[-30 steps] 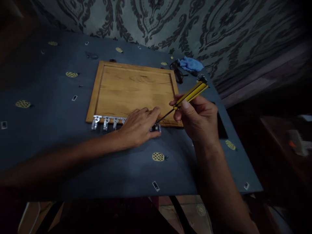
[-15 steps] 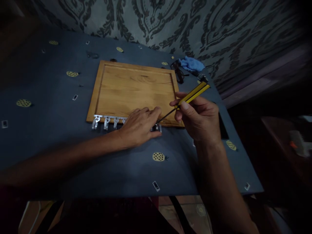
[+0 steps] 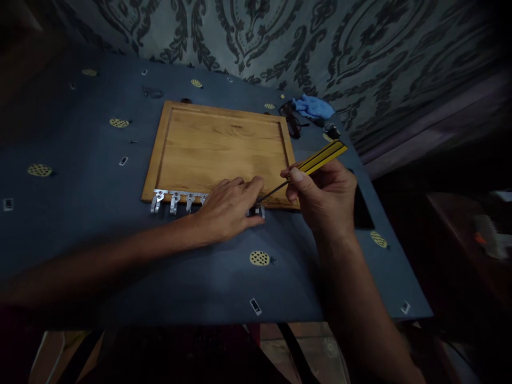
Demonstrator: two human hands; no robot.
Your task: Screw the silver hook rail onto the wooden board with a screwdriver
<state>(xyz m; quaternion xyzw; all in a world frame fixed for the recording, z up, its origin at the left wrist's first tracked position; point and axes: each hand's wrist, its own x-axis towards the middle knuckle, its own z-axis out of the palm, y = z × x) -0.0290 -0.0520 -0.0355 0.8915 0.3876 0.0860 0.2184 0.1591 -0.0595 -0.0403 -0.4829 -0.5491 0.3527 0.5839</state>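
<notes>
A framed wooden board (image 3: 228,146) lies on the table, with a silver metal hook rail (image 3: 175,198) along its near edge. My left hand (image 3: 230,208) is closed over the right part of the rail, thumb at the near side, pressing it against the board. Its fingers hide several hooks there. In my right hand (image 3: 326,194) is a screwdriver (image 3: 325,157) with a yellow and black handle, held between thumb and fingers. The shaft slants down leftward, and its tip meets the rail's right end beside my left thumb. The screw under the tip is too small to make out.
Behind the board's right corner lie dark-framed glasses (image 3: 293,122), a blue cloth (image 3: 314,106) and a keyring-like object (image 3: 331,129). A small screw (image 3: 133,141) lies left of the board. A dark flat object (image 3: 362,205) is beyond my right wrist. The patterned wall (image 3: 256,37) borders the table's back.
My right hand has shifted its grip on the screwdriver: the handle has rolled, and the fingers and thumb sit differently. The tip stays at the rail; my left hand has not moved.
</notes>
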